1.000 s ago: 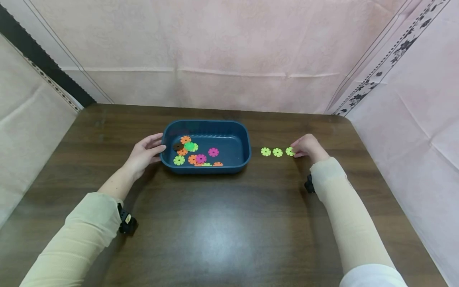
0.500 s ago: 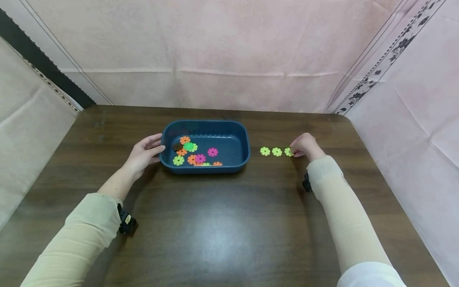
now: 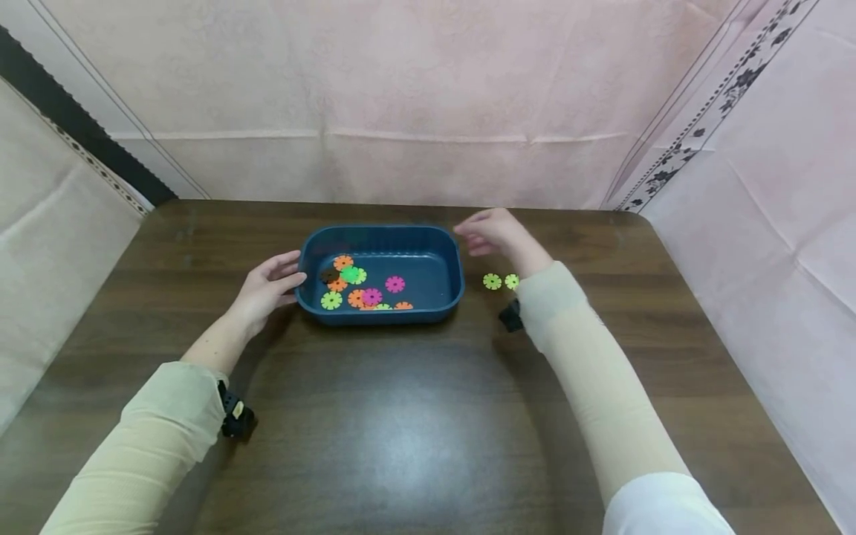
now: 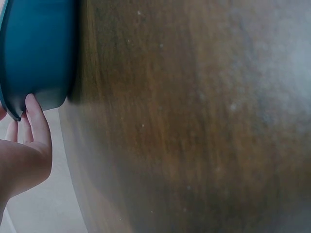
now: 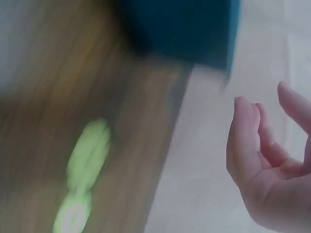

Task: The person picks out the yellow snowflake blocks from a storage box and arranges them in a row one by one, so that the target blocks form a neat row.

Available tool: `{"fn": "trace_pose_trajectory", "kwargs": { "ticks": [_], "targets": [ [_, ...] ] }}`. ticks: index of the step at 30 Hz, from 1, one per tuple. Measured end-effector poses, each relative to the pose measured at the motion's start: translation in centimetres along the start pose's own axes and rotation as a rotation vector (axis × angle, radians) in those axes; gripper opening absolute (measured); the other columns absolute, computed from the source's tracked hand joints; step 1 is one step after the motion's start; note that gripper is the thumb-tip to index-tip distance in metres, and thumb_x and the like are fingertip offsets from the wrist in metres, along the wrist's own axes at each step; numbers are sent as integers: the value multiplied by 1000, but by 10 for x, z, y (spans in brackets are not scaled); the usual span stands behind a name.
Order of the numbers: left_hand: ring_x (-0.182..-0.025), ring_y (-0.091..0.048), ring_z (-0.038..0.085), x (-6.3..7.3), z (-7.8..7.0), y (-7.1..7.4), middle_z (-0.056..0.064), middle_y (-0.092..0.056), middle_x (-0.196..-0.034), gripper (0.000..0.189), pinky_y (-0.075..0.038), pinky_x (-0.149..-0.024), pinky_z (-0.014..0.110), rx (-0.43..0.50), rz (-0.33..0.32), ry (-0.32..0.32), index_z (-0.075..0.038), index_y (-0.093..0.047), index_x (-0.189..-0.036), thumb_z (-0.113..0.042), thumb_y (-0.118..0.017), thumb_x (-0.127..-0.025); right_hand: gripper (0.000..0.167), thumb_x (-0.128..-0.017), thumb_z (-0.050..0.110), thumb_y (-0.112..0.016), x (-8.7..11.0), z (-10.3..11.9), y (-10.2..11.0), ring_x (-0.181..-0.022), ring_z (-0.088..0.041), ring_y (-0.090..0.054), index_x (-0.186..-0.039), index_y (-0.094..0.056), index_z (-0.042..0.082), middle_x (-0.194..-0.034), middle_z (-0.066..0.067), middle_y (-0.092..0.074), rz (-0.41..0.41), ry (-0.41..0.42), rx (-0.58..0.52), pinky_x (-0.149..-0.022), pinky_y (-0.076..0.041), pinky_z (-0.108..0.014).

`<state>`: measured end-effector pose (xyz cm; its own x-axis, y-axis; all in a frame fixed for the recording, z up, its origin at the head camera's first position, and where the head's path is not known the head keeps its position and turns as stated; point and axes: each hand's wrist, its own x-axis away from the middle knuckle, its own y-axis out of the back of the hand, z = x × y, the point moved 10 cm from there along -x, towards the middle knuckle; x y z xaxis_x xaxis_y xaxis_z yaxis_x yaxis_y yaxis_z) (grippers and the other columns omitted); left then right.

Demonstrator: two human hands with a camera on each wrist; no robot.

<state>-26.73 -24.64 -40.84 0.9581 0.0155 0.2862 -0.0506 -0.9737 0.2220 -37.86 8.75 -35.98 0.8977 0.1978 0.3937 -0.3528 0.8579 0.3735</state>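
My left hand [image 3: 267, 290] holds the left end of a dark blue plastic basin [image 3: 428, 316]. In the left wrist view, the fingers [image 4: 39, 116] lie against the basin's outer wall just below its rim. Raised beside the basin's right end, my right hand [image 3: 495, 234] has loosely bent fingers with nothing between them. Inside the basin are several flower-shaped discs, among them a pink disc [image 3: 395, 284], an orange disc [image 3: 343, 262] and a yellow-green disc [image 3: 331, 300]. On the table to its right lie two yellow-green discs [image 3: 492, 281]; my right sleeve covers the spot beyond them.
The brown wooden table [image 3: 374, 416] spreads toward me in front of the basin. A pale cloth [image 3: 401, 89] hangs behind its far edge, and a patterned cloth [image 3: 769, 223] borders the right side.
My right hand has left the third yellow-green disc and swung left and up toward the basin's right rim. My left hand stays at the basin.
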Motion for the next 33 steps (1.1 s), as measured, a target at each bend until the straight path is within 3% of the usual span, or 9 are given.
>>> {"fn": "trace_pose_trajectory", "kwargs": {
  "ticks": [4, 9, 15, 21, 26, 33],
  "targets": [
    [-115, -47, 11, 0, 2, 2, 15, -32, -148, 60, -50, -78, 12, 13, -3, 4, -17, -27, -148, -31, -52, -96, 40, -88, 18, -65, 0, 29, -57, -117, -34, -56, -122, -56, -2, -128, -23, -56, 127, 30, -55, -92, -50, -40],
    [-115, -47, 12, -2, 2, 1, 15, -32, -148, 59, -50, -76, 12, 31, -2, 5, -17, -27, -148, -30, -51, -96, 39, -86, 22, -68, 3, 46, -116, -117, -32, -56, -119, -61, 2, -128, -18, -57, 221, 39, -29, -92, -50, -39],
    [-127, -41, 24, -8, 3, -3, 14, -32, -149, 58, -50, -77, 13, 53, 9, 18, -18, -26, -148, -27, -50, -97, 31, -85, 20, -69, 0, 44, -162, -111, -28, -60, -110, -65, 3, -120, -14, -63, 244, -24, -20, -88, -53, -35],
    [-128, -40, 24, -7, 4, -2, 14, -31, -150, 57, -49, -75, 12, 61, 7, 22, -18, -26, -149, -26, -49, -97, 24, -83, 17, -72, 0, 37, -196, -100, -27, -63, -101, -68, 2, -106, -11, -66, 253, -20, 32, -85, -54, -36],
    [-129, -40, 25, -3, 2, -2, 14, -32, -149, 56, -49, -74, 11, 63, 2, 14, -18, -27, -148, -26, -49, -97, 19, -82, 22, -73, -3, 34, -210, -83, -21, -61, -92, -70, 7, -91, -5, -65, 216, 11, 233, -78, -54, -31],
    [-127, -42, 22, -1, 1, -1, 15, -33, -148, 56, -49, -75, 12, 70, -10, 11, -17, -29, -147, -26, -51, -96, 19, -87, 29, -66, -2, 43, -226, -72, -15, -55, -75, -67, 15, -75, 2, -60, 151, 164, 678, -62, -47, -28]
  ]
}}
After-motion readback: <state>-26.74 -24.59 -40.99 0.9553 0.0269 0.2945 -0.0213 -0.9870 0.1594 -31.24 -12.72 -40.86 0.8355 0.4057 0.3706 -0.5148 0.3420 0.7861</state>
